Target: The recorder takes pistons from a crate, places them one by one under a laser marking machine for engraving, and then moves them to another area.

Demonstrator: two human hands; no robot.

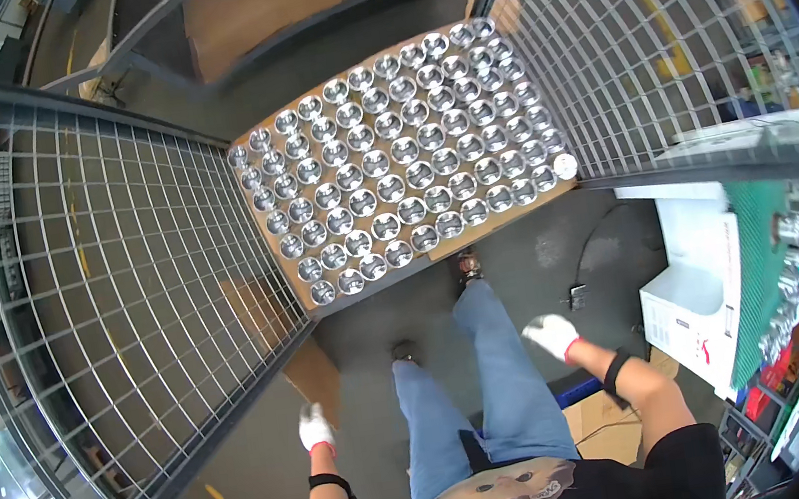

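Note:
My left hand (315, 428), in a white glove with a red cuff, hangs low beside the left mesh panel. Its fingers look loosely apart and hold nothing I can see. To the right of my legs, my right hand (552, 335) wears a matching glove; its fingers are loosely bent and empty. Neither hand touches anything. Ahead of my feet, rows of shiny round metal parts that look like pistons (375, 163) stand hollow side up on a brown cardboard sheet (455, 245). At the right front corner, one part (564, 166) shows a flat, pale face instead.
Wire mesh panels flank the parts, one on the left (126, 245) and one on the right (634, 37). At right, a bench with a green mat (751, 274) carries more metal parts; a white box (685, 293) stands beside it. Cardboard (610, 429) lies behind my right leg.

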